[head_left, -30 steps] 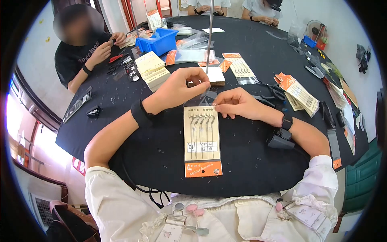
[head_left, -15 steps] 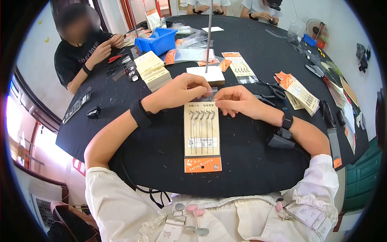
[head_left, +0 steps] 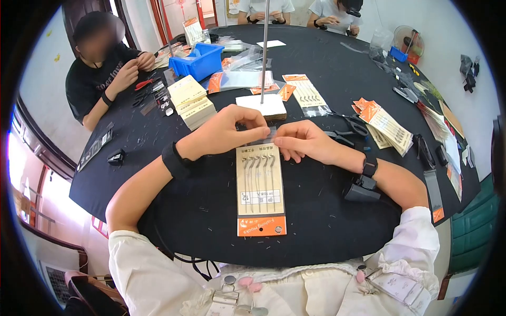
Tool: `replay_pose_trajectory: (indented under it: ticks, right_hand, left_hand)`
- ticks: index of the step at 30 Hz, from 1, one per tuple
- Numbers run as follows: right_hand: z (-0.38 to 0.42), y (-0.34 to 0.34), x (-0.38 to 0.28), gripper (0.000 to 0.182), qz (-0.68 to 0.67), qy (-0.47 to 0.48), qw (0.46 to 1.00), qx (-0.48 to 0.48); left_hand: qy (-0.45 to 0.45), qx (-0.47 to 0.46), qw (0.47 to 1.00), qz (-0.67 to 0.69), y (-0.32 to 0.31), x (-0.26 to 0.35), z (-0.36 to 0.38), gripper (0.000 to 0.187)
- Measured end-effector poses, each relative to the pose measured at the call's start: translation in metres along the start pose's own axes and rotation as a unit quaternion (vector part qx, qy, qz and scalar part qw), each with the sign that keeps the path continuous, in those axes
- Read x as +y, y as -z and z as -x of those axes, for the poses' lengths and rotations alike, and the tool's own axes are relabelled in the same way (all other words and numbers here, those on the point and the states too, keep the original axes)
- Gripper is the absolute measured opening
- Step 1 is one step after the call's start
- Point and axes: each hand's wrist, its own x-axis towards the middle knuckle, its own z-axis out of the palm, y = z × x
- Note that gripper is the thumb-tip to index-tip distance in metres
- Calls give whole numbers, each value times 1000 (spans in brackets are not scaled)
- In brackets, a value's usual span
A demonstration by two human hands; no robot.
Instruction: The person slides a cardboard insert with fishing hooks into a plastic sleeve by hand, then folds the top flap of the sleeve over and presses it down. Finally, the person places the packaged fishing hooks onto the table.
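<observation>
A fishing hook packet [head_left: 260, 184] lies upside down on the black table in front of me, its orange end nearest my body, several hooks on its cream card. At its far end my left hand [head_left: 226, 130] pinches the clear plastic flap [head_left: 269, 135]. My right hand [head_left: 308, 141] is closed on the same end from the right, thumb and index finger pressed at the card's corner. The fingertips of both hands are close together. Behind them a metal rod [head_left: 264, 58] rises from a white block [head_left: 262, 105].
Stacked cream cards [head_left: 192, 100] and a blue bin [head_left: 197, 60] stand to the left. Rightward are scissors [head_left: 350, 129], a pile of hook packets [head_left: 383, 124] and plastic bags. One person [head_left: 103, 68] sits at the left; two more work across the table.
The view has shifted slightly. The packet appears lower and a little left, and both hands remain at its far end with small finger movements.
</observation>
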Motion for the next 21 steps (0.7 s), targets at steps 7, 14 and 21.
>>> replay_pose_trajectory:
  ticks: [7, 14, 21]
  right_hand:
    - [1, -1, 0, 24, 23, 19, 999, 15]
    - [-1, 0, -1, 23, 4, 10, 1000, 13]
    - [-2, 3, 6, 20, -36, 21, 998, 48]
  left_hand:
    - [-38, -1, 999, 7, -3, -3, 0, 21]
    - [-40, -2, 999, -11, -2, -8, -1, 24]
    - [1, -44, 999, 1, -1, 0, 1, 20]
